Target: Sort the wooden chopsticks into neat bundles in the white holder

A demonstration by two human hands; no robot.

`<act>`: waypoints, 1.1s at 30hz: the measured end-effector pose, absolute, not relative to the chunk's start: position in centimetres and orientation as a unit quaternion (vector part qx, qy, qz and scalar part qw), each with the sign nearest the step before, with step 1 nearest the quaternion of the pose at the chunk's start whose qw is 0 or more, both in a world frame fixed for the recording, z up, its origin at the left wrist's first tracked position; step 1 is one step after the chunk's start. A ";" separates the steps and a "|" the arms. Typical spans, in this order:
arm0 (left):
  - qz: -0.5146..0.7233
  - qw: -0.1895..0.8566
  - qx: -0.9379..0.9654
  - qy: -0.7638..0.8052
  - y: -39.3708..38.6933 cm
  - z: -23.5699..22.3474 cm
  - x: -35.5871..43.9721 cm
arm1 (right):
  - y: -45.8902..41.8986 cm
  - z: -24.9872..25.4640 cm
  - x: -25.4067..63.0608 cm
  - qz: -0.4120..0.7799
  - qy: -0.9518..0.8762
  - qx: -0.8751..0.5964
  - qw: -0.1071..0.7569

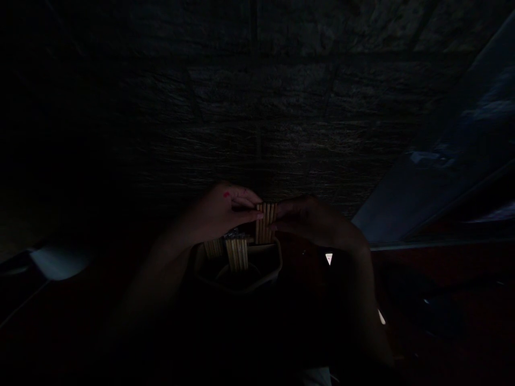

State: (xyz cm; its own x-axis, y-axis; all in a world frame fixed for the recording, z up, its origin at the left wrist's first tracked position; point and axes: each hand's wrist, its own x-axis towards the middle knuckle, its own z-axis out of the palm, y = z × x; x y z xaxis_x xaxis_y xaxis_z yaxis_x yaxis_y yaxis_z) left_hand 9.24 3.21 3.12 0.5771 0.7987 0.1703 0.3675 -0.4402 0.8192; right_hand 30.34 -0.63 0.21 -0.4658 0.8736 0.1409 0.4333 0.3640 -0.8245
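Observation:
Both hands meet at a flat row of slim wooden sticks (265, 224), which stands upright above the right part of a container's rim. My left hand (225, 212), with a small red mark on its back, pinches the row from the left with thumb and fingers. From the other side, my right hand (308, 217) grips the row's right edge. Below sits the open container (241, 288), with a pale rim. Another bundle of similar sticks (237, 254) stands inside it, and a darker bundle (213, 248) is to its left. Shiny bits (235, 234) show behind the bundles; darkness hides what they are.
A rough stone-like wall (257, 107) rises just beyond my hands. On the right a pale slanted panel (386, 198) meets the dark reddish surface. A whitish object (60, 261) lies at the left, and a small bright patch (329, 259) shows near my right wrist.

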 end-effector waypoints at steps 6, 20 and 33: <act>0.268 0.395 0.805 0.352 3.2 3.0 9.1 | -0.5 0.1 30.4 0.376 -0.773 -0.417 0.295; 0.240 0.431 0.786 0.373 3.0 3.5 9.2 | -0.6 0.2 30.1 0.357 -0.783 -0.416 0.293; 0.234 0.453 0.779 0.365 3.2 2.7 9.0 | -0.6 0.0 30.4 0.381 -0.776 -0.410 0.289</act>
State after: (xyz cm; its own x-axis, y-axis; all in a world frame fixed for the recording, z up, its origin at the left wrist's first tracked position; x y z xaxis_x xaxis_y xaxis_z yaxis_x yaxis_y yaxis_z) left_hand 9.01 3.22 2.65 0.6236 0.7810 0.0335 0.3578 -0.3233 0.8761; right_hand 30.36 -0.61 -0.02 -0.4965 0.8575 0.1351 0.4173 0.3723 -0.8290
